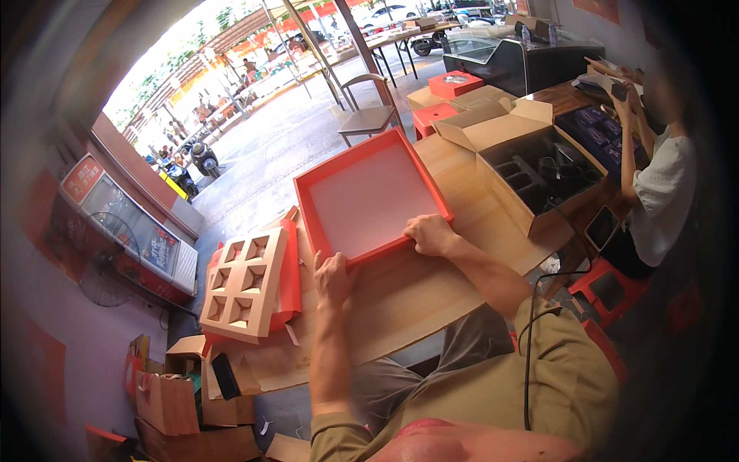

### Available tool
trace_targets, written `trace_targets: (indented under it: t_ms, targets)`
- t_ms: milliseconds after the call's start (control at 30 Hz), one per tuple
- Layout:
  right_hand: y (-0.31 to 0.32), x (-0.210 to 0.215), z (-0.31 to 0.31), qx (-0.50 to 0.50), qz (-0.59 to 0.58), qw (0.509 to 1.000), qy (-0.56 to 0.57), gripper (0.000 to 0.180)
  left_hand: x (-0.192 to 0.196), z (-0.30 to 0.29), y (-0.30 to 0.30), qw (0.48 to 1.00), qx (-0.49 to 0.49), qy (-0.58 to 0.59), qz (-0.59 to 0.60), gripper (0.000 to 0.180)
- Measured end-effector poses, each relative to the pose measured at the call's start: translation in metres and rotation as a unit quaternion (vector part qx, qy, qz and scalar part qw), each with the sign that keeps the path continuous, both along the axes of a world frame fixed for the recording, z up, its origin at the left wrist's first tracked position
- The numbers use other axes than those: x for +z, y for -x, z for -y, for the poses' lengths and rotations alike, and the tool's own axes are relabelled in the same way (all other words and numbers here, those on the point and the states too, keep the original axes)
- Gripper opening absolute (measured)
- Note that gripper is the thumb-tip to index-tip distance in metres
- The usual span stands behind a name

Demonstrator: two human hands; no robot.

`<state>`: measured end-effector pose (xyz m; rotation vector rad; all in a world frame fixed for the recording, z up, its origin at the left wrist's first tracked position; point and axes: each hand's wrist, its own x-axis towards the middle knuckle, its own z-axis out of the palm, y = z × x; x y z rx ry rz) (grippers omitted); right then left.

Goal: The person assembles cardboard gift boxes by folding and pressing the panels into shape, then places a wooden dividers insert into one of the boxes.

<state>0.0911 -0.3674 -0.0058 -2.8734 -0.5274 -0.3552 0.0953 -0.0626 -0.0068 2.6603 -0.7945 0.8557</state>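
Observation:
A shallow square red box [372,251], open at the top with a white inside, is tilted up over the wooden table [385,308]. My left hand [332,279] is closed on its near left corner. Further along the near wall, my right hand [431,234] grips the rim with curled fingers. To the left of the box lies a tan cardboard insert [240,279] with several square, folded compartments. Under the insert, red card [290,283] sticks out along its right side.
A black phone [225,376] lies at the table's left edge. An open carton [504,173] with dark devices stands at the right, a black cable [530,339] running from it. Beyond it sits another person [666,192]. Cardboard boxes [167,404] crowd the lower left.

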Motion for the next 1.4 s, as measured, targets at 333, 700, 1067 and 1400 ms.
trace_targets:
  t_ms: [333, 700, 1067, 1400]
  targets:
    - [0.007, 0.031, 0.011, -0.145, -0.120, 0.982, -0.027, 0.069, -0.010, 0.009, -0.007, 0.993, -0.094, -0.014, 0.069, 0.029]
    - [0.008, 0.034, 0.023, -0.145, -0.171, 0.974, 0.027, 0.070, -0.013, 0.018, -0.001, 0.986, -0.108, -0.026, 0.121, 0.029]
    - [0.011, 0.037, 0.024, -0.132, -0.180, 0.974, 0.026, 0.064, -0.015, 0.017, 0.001, 0.990, -0.092, -0.034, 0.104, 0.030]
    - [0.007, 0.025, 0.024, -0.138, -0.185, 0.973, 0.022, 0.075, -0.022, 0.017, -0.005, 0.994, -0.058, -0.074, 0.064, 0.034]
